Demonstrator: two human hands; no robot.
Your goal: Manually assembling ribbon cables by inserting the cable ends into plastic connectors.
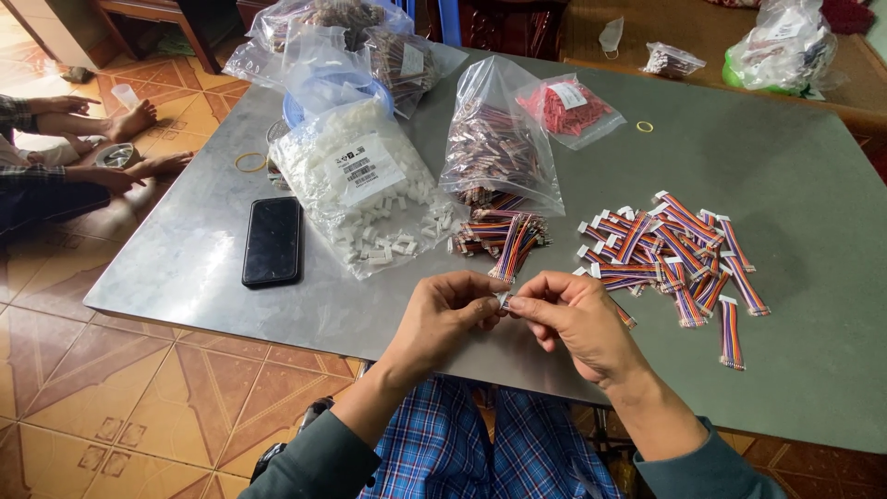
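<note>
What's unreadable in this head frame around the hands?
- Small white part pinched between left hand and right hand: fingertips cover most of it, type unclear.
- Wire bundle behind the right hand: mostly hidden.
- Bag of striped wires: count unreadable through plastic.
- Bagged items at the top edge: cut off.

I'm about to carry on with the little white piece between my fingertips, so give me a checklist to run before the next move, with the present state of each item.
1. Small white piece pinched between both hands: ok, left hand and right hand meet on it.
2. Wires seated in that piece: cannot tell, fingers hide it.
3. Loose ribbon wires within reach: ok, bundle lies just beyond the hands.
4. Bag of white connectors open: ok, pieces spill from its mouth.
5. Finished pile apart from loose wires: ok, it lies to the right.
6. Phone clear of the work: ok, it lies to the left.
</note>
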